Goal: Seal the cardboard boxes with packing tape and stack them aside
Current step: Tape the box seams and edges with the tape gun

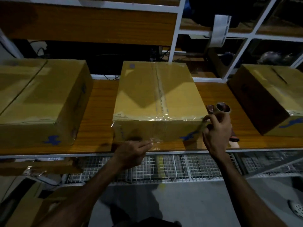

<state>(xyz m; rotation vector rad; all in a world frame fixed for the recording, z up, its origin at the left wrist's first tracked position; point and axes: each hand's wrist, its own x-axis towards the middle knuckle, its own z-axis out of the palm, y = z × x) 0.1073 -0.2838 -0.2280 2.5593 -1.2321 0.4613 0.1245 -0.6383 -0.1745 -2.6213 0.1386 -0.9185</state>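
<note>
A closed cardboard box [155, 95] sits in the middle of the wooden bench [100, 122], with clear tape along its top seam and across its near top edge. My left hand [131, 153] presses straight fingers on the tape end low on the box's front face. My right hand [216, 130] grips a tape dispenser [221, 108] at the box's near right corner, with the tape roll standing above my knuckles. A second cardboard box [41, 99] stands at the left and a third cardboard box [268, 99] at the right.
White shelving [177, 30] with wooden boards rises behind the bench. A white wire mesh rack [164, 167] runs under the bench's front edge. More cardboard [29, 208] lies on the floor at lower left. The light is dim.
</note>
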